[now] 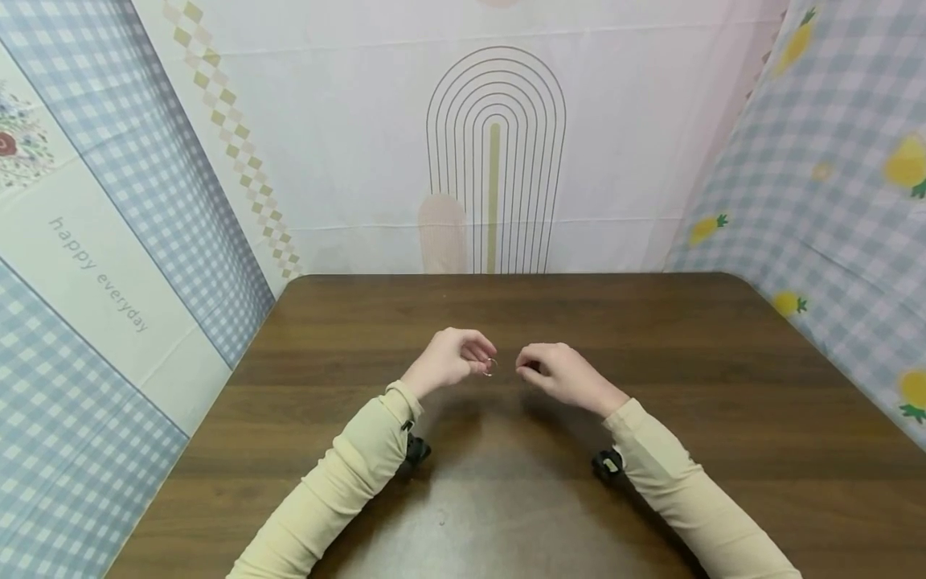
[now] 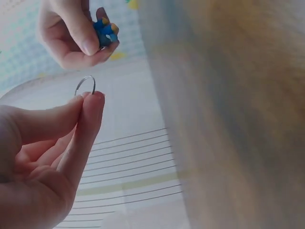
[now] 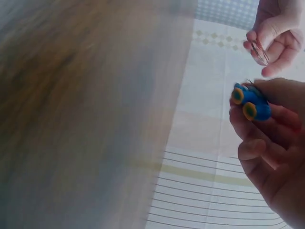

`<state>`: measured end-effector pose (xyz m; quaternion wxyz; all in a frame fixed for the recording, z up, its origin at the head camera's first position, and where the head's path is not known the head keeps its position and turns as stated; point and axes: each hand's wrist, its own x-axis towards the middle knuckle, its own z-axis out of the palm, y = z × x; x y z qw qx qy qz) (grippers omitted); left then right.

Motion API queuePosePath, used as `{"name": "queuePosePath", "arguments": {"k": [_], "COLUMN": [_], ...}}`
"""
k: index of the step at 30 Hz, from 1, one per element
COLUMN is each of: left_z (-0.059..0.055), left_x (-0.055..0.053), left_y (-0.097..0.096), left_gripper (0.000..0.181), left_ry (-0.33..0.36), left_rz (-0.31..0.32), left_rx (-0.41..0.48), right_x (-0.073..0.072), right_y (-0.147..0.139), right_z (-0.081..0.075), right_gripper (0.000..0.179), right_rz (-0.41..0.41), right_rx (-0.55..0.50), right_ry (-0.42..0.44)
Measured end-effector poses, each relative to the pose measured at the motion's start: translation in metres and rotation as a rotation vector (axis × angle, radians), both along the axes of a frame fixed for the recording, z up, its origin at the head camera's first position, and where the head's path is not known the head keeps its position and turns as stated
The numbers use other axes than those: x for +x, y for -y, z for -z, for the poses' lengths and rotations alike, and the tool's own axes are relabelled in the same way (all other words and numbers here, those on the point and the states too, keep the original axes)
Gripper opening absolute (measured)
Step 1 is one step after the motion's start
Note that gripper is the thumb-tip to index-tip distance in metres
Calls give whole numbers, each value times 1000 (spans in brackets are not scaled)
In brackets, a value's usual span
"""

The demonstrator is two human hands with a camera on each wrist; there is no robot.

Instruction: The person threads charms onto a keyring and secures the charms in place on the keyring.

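Note:
Between thumb and fingertips, my left hand [image 1: 453,358] pinches a thin silver metal ring [image 2: 86,82], like a key ring, held up above the table. Across a small gap, my right hand [image 1: 567,375] pinches a small blue figurine [image 3: 255,102] with yellow-orange and green round ends. A thin dark wire or loop shows at the figurine's top in the right wrist view. Ring and figurine are apart. In the head view the right fingers hide the figurine.
Both hands are over a brown wooden table [image 1: 463,515]. A white patterned cloth [image 1: 347,145] hangs behind it, with blue checked cloths [image 1: 817,201] at the sides. Dark wrist cameras [image 1: 608,464] are strapped under both sleeves.

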<state>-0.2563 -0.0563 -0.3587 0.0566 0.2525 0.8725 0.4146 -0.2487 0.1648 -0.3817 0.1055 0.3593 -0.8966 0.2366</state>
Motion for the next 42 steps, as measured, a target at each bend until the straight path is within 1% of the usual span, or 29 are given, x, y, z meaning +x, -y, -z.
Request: {"name": "queuePosePath", "arguments": {"k": [2, 5, 9, 13, 16, 20, 25, 30, 32, 36, 42], "left_z": [-4, -8, -10, -11, -11, -9, -9, -9, -9, -9, -4], "left_x": [1, 2, 4, 6, 7, 8, 9, 9, 10, 11, 12], "left_y": [0, -1, -1, -2, -3, -4, -6, -7, -7, -8, -11], "left_gripper": [17, 13, 8, 5, 4, 6, 8, 13, 15, 14, 13], "left_ry": [-13, -51, -117, -159, -173, -187, -179, -149, -152, -189, -279], "left_rz": [-29, -64, -106, -141, -156, -150, -136, -160, -168, -158, -112], "left_rx": [35, 71, 117, 148, 153, 151, 162, 196, 207, 185, 73], "right_x": [0, 0, 2, 7, 10, 11, 11, 10, 9, 9, 11], "right_y": [2, 6, 11, 16, 18, 20, 22, 25, 26, 26, 24], "right_z": [-2, -6, -13, -19, -22, -23, -22, -21, -21, -20, -15], "right_gripper": [4, 4, 4, 5, 5, 7, 6, 6, 7, 6, 6], "right_rz": [34, 75, 90, 110, 119, 107, 84, 50, 36, 15, 10], "right_rx": [-55, -144, -248, -332, -365, -369, -363, -365, -352, -301, -263], "right_ry": [17, 50, 73, 85, 75, 50, 36, 23, 12, -11, -38]}}
